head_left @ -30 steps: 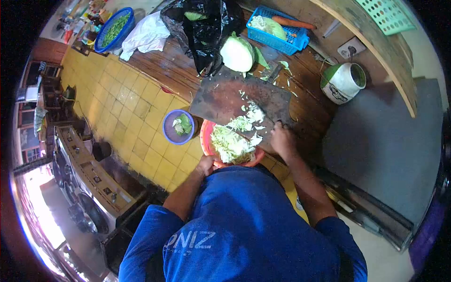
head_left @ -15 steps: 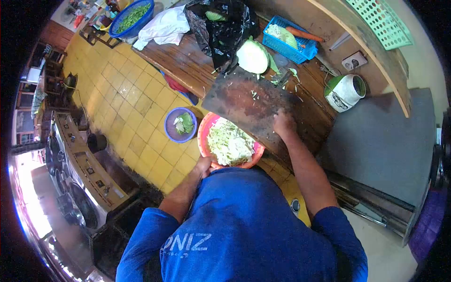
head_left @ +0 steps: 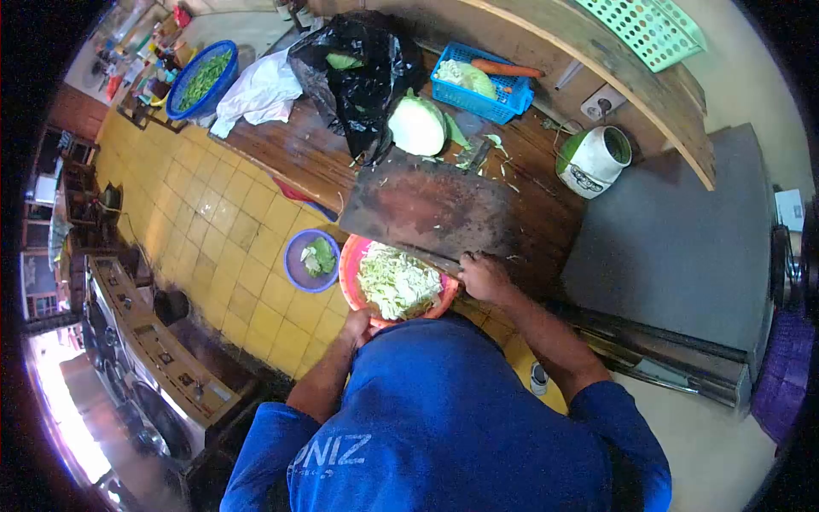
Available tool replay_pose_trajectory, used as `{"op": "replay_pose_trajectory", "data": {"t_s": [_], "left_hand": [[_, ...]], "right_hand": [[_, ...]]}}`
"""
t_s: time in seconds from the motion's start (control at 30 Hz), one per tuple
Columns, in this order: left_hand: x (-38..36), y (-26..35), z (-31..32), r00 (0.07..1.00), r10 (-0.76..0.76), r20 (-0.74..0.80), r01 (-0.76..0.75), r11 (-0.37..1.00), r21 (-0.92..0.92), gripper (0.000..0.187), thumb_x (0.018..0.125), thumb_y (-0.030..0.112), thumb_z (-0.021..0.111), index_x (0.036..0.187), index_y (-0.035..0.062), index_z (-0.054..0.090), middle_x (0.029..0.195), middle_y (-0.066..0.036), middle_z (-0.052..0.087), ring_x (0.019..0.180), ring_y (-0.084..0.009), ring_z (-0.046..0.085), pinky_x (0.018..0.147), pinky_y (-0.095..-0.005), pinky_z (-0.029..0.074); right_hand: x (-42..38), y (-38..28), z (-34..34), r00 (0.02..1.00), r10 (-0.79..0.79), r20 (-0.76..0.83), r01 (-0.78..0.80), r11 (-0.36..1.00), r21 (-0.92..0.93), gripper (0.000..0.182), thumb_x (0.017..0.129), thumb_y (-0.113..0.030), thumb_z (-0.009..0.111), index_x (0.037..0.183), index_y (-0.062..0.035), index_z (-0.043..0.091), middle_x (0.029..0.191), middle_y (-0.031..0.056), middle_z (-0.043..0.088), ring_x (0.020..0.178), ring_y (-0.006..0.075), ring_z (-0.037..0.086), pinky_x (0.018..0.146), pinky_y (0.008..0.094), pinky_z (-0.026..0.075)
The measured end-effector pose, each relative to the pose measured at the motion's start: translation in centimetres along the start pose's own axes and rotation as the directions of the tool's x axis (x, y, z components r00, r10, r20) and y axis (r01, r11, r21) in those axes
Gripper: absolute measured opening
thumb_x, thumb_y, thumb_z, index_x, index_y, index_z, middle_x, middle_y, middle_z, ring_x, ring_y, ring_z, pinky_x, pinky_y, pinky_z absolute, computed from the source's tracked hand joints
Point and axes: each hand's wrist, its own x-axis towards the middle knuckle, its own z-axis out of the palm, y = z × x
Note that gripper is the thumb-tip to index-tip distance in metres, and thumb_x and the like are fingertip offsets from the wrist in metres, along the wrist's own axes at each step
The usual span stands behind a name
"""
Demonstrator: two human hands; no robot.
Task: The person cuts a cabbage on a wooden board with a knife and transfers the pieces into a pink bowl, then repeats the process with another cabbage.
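My left hand (head_left: pixel 359 326) grips the rim of an orange-pink bowl (head_left: pixel 349 271) at the table's front edge, in front of my body. Shredded cabbage (head_left: pixel 398 281) fills much of the bowl. My right hand (head_left: pixel 484 276) is closed on the handle of a knife (head_left: pixel 429 253), whose blade lies along the near edge of the dark cutting board (head_left: pixel 426 201), over the bowl. A few shreds remain on the board. Behind the board sits a cut cabbage (head_left: pixel 417 125), beside a black plastic bag (head_left: pixel 363 77).
A blue basket (head_left: pixel 478 101) with cabbage and a carrot (head_left: pixel 508 68) stands at the back. To its right is a white-and-green container (head_left: pixel 595 161). A purple bowl (head_left: pixel 291 258) with leaves is on the floor at left. A stove (head_left: pixel 160 341) stands further left.
My right hand has moved from the board's right part to its near edge, and the knife now shows by the bowl. Fewer scraps lie on the board. The view has shifted.
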Motion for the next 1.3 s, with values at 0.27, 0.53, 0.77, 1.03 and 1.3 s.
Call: {"op": "replay_pose_trajectory", "data": {"t_s": [0.27,0.53,0.77,1.03,1.3], "left_hand": [[-1.3,1.1,2.0,0.995,-0.041,-0.088,0.043,0.999,0.022,0.019,0.076,0.002,0.048,0.095,0.0003,0.048,0.077,-0.016,0.059,0.067,-0.0297,0.065,0.059,-0.0408,0.059],[0.7,-1.6,-1.2,0.997,0.073,-0.019,-0.074,0.995,-0.062,0.016,0.081,0.012,0.046,0.094,0.0045,0.051,0.074,-0.012,0.059,0.064,-0.0256,0.062,0.056,-0.0357,0.055],[0.4,-3.0,-2.6,0.998,0.053,-0.029,-0.058,0.977,-0.203,0.013,0.082,0.015,0.047,0.083,0.0054,0.055,0.07,-0.008,0.058,0.06,-0.0226,0.059,0.055,-0.0336,0.051],[3.9,-3.5,-3.9,0.993,0.112,0.049,-0.089,0.938,-0.336,0.012,0.081,0.009,0.046,0.089,0.0039,0.054,0.073,-0.008,0.058,0.064,-0.0245,0.061,0.065,-0.0397,0.056],[4.4,-3.0,-8.4,0.967,0.221,0.123,-0.174,0.934,-0.312,0.014,0.084,0.009,0.046,0.094,0.0028,0.054,0.085,-0.009,0.061,0.076,-0.0246,0.063,0.07,-0.037,0.056]], "right_hand": [[6.1,4.2,-1.7,0.996,-0.082,0.022,0.078,0.988,0.134,0.039,0.089,-0.023,0.055,0.109,0.0061,0.04,0.093,0.0304,0.058,0.09,0.0472,0.058,0.079,0.0516,0.047],[17.4,12.5,-11.9,0.933,0.317,-0.172,-0.28,0.937,0.207,0.049,0.087,-0.013,0.057,0.134,-0.0134,0.043,0.111,0.0245,0.058,0.099,0.0407,0.058,0.084,0.0471,0.047],[21.3,16.4,-9.8,0.885,0.356,-0.299,-0.375,0.927,-0.005,0.022,0.083,-0.011,0.059,0.104,-0.0067,0.054,0.088,0.0214,0.061,0.086,0.0402,0.062,0.078,0.0483,0.048],[12.3,-5.4,-6.2,0.974,-0.224,0.035,0.141,0.719,0.681,0.015,0.083,-0.007,0.065,0.097,-0.0022,0.063,0.086,0.0143,0.067,0.079,0.0242,0.066,0.071,0.0353,0.05],[12.2,0.3,-4.7,0.974,-0.089,-0.211,0.152,0.941,0.303,0.019,0.085,-0.02,0.061,0.094,-0.0028,0.062,0.091,0.0206,0.064,0.085,0.0385,0.062,0.073,0.0443,0.05]]}}
